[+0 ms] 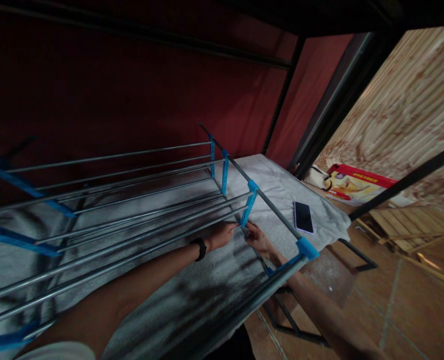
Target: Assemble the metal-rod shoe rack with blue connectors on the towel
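A rack of grey metal tubes [131,243] joined by blue plastic brackets lies on its side over a grey cloth. My left hand [222,237], with a black band on the wrist, pinches the lower end of one blue bracket [249,202]. From the other side, the curled fingers of my right hand [259,240] grip the same lower end, where it meets a bottom tube. The fingertips partly cover that joint. A corner bracket [307,248] sits near my right forearm, and another blue bracket [225,172] stands farther back.
A phone [303,217] lies on the grey cloth [278,182] to the right. Dark metal frame posts [285,95] rise beside a red wall [131,90]. On the tiled floor are a red and yellow box [360,184] and wooden slats [405,222].
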Action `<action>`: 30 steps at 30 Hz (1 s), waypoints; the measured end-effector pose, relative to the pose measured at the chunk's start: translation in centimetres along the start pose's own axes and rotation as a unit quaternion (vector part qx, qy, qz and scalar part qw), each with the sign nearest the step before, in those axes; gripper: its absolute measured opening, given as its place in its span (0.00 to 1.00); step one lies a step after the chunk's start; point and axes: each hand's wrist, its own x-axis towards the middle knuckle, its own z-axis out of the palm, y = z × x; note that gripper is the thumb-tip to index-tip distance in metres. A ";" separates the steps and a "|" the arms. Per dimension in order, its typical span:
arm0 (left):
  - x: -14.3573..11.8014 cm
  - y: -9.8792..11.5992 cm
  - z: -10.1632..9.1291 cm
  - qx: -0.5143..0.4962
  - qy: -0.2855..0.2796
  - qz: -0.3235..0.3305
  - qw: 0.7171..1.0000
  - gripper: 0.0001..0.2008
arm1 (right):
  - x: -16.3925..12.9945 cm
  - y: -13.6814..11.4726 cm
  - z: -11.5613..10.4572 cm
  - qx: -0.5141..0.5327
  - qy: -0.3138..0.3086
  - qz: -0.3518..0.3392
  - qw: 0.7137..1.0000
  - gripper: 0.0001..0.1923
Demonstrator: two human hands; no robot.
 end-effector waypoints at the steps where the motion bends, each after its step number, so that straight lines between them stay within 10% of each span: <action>1: 0.0 0.0 0.0 -0.001 -0.004 0.001 1.000 0.26 | 0.0 0.1 0.1 -0.002 0.001 0.000 1.000 0.33; 30: -2.0 0.3 -1.2 0.101 -0.028 -0.039 0.994 0.19 | -1.4 2.5 1.3 -0.028 0.026 0.010 0.999 0.40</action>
